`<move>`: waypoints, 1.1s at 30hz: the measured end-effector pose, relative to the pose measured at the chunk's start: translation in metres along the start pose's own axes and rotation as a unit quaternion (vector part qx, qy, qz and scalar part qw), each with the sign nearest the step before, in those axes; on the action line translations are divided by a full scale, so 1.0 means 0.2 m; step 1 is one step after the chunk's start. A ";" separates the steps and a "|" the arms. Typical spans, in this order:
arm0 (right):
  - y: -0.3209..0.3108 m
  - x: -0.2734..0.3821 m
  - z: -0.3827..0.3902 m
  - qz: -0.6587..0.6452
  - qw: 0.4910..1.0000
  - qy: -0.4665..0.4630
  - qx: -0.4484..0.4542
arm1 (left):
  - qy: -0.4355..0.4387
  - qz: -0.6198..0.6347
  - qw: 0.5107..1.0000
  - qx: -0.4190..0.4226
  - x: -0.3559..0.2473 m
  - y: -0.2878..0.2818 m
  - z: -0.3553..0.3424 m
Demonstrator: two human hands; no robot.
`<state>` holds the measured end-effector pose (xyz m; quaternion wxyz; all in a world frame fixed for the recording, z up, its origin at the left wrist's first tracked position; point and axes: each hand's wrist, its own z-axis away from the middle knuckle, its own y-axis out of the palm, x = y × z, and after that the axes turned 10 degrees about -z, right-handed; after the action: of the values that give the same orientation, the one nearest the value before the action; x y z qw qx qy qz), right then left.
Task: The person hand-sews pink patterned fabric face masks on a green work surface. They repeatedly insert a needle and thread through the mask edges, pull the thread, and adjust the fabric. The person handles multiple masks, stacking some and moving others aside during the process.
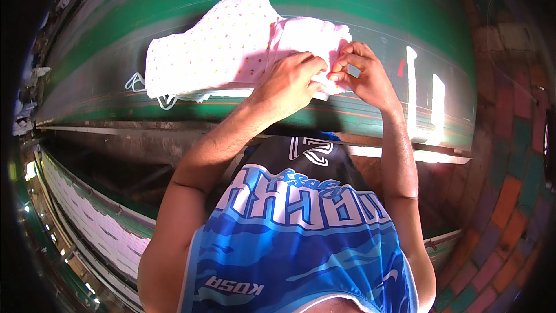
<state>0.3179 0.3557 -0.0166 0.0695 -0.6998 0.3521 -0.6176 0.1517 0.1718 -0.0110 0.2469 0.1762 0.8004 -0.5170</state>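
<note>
A white-pink dotted cloth (202,61) lies on the long green-topped table (370,6), its paler folded section at the right and white loops sticking out at the left and lower edge. My left hand (292,81) is over that folded section, fingers curled and closed on the cloth near its lower right. Just right of it, my right hand (362,72) pinches the cloth’s right edge with thumb and forefinger, the other fingers bent. The fingertips of both hands are close together, partly hiding what they grip.
My blue and black top fills the lower middle. A metal rail (98,130) runs along the table’s near edge. Another long bench (110,226) with pale material lies at lower left. A multicoloured brick floor (501,208) borders the table on the right. Bright sunlight streaks cross the tabletop at right.
</note>
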 end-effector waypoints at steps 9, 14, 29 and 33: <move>-0.03 -0.01 0.04 -0.007 1.000 -0.028 0.004 | -0.073 -0.022 0.992 0.098 0.02 -0.03 -0.08; -0.02 0.08 0.06 0.016 0.999 -0.035 -0.005 | -0.097 0.036 0.989 0.106 0.06 -0.04 -0.11; 0.01 0.01 0.01 0.042 0.997 -0.057 0.033 | -0.104 0.037 0.994 0.011 0.10 -0.11 -0.18; 0.00 0.04 0.01 0.021 0.999 -0.019 0.044 | -0.198 -0.025 0.980 0.023 0.14 -0.19 -0.23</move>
<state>0.3192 0.3505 -0.0105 0.1200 -0.7005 0.3373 -0.6174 0.0982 0.1999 0.0164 0.3837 0.0559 0.7278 -0.5656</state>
